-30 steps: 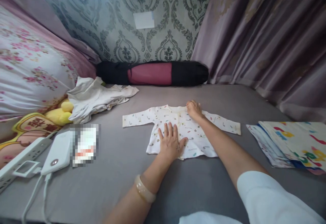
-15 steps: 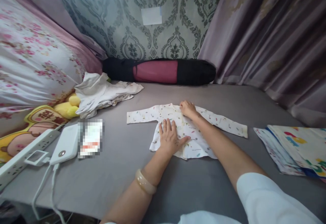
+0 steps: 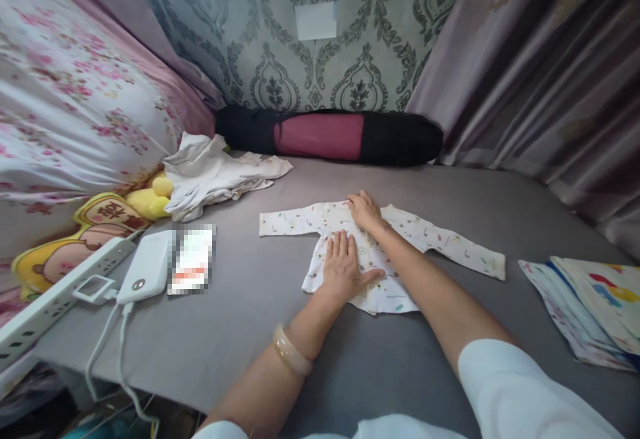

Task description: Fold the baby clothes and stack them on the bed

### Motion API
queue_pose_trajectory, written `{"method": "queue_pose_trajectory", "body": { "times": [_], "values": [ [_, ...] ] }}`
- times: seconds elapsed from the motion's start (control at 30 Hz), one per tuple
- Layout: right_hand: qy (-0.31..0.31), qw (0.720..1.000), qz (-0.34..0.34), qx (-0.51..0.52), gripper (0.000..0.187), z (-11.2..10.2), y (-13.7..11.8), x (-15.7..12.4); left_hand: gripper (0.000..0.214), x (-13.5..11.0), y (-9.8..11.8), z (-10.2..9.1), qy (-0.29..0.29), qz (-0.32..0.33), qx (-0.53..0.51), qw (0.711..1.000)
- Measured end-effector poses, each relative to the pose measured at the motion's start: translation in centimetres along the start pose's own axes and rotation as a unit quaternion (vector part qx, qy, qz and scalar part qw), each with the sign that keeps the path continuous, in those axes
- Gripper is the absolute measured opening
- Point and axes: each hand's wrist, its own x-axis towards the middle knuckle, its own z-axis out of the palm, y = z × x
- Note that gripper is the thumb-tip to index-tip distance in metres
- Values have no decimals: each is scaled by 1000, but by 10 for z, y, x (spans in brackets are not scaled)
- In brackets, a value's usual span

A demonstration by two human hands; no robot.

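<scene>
And here's the little shirt (image 3: 367, 256), white, scattered with tiny coloured prints, lying face up on the grey surface (image 3: 225, 322)! Its neckline points away, its hem comes nearest. Out goes the left sleeve (image 3: 290, 221), nearly straight sideways; the right sleeve (image 3: 457, 248) slants down towards the near side. Body spread out, slightly rumpled, middle partly hidden.

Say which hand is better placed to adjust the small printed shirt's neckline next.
Right, most likely: the right hand is at the neckline, its fingers over the cloth. The left hand lies flat lower on the shirt, better placed to steady it.
</scene>
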Motion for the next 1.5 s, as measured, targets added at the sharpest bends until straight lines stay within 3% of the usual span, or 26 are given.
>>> {"method": "queue_pose_trajectory", "body": {
  "times": [0.13, 0.3, 0.5, 0.7, 0.83, 1.07, 1.23, 1.33, 1.5],
  "values": [
    [-26, 999, 19, 23, 28, 4, -11, 4, 106, 1, 0, -1, -8, -7, -8, 1000],
    [13, 999, 39, 31, 30, 12, -14, 6, 105, 3, -3, -2, -11, -17, -24, 999],
    [-11, 997, -2, 75, 38, 7, -1, -8, 94, 3, -5, -7, -15, -18, -26, 999],
    [-26, 985, -78, 155, 55, -6, 34, -70, 88, 3, -8, -9, -27, -14, -33, 999],
    [-10, 985, -72, 154, 54, -8, 51, -124, 82, 1, -11, -8, -15, -9, -42, 999],
    [-52, 986, -103, 121, 50, -11, 31, -209, 55, 0, -19, -2, 42, 10, -67, 997],
    [-97, 967, -154, 178, 45, -35, 9, -242, 34, 3, -22, -1, 116, 95, -166, 975],
    [-120, 947, -176, 240, 35, -52, 7, -245, 30, 3, -18, -4, 120, 174, -221, 952],
    [-100, 927, -53, 359, 29, -61, 28, -229, 32, -4, -9, -5, 61, 262, -219, 938]
  ]
}}
